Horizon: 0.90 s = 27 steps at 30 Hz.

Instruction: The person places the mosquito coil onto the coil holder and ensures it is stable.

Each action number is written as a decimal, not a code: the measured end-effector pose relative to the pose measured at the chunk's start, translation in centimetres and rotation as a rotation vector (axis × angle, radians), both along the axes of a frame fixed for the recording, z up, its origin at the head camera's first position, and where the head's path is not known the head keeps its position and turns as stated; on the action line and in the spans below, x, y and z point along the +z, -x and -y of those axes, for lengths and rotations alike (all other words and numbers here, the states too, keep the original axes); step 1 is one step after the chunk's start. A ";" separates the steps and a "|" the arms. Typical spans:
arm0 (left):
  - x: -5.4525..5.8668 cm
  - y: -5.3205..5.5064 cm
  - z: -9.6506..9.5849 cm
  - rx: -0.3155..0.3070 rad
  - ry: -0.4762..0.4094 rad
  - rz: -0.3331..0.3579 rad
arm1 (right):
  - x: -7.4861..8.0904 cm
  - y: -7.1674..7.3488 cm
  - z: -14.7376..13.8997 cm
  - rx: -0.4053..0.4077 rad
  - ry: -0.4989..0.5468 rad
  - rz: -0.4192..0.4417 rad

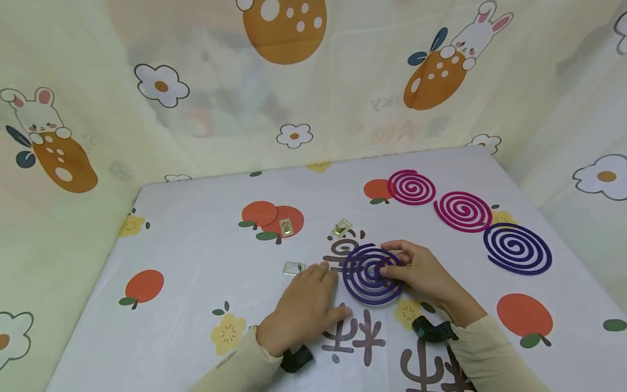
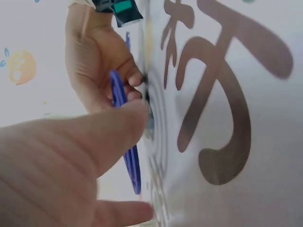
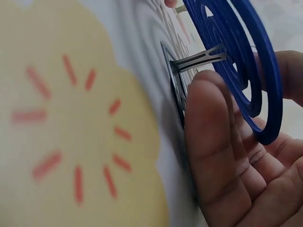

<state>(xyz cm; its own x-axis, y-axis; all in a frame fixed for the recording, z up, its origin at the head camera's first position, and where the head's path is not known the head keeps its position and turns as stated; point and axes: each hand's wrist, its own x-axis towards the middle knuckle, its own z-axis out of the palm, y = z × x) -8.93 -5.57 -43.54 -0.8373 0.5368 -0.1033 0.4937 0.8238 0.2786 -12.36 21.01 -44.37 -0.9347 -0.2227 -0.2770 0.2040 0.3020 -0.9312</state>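
Your right hand [image 1: 421, 272] pinches the blue coil [image 1: 374, 270] above the desk [image 1: 186, 228], at a stand's prong [image 3: 199, 60]; whether it's seated is hard to tell. Your left hand [image 1: 306, 307], fingers extended, grips nothing. Three coils [image 1: 462, 211] and three stands [image 1: 286, 226] remain unpaired.

From above, the tabletop [image 1: 186, 239] is viewed forward and down by the head camera. The blue mosquito coil [image 1: 374, 270] is shared by both wrist views, low, close and tipped sideways: centre-left in the left, upper right in the right.
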 end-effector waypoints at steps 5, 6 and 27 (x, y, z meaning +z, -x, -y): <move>-0.2 0.8 -1.0 -0.014 -0.135 -0.035 | 0.2 -0.3 -0.6 -0.010 -0.095 -0.052; -0.3 1.0 -1.2 -0.025 -0.152 -0.032 | 0.2 -0.4 -0.7 -0.014 -0.115 -0.065; -0.8 2.6 -3.5 -0.098 -0.211 -0.106 | 0.9 -3.7 -2.2 0.151 -0.386 -0.392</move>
<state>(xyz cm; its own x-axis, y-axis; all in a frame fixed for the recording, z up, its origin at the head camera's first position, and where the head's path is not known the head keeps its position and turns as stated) -11.51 -2.09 -44.39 -0.7802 0.6166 0.1053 0.6042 0.6993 0.3819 -8.63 23.20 -43.45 -0.9498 -0.3129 -0.0040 -0.2058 0.6345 -0.7450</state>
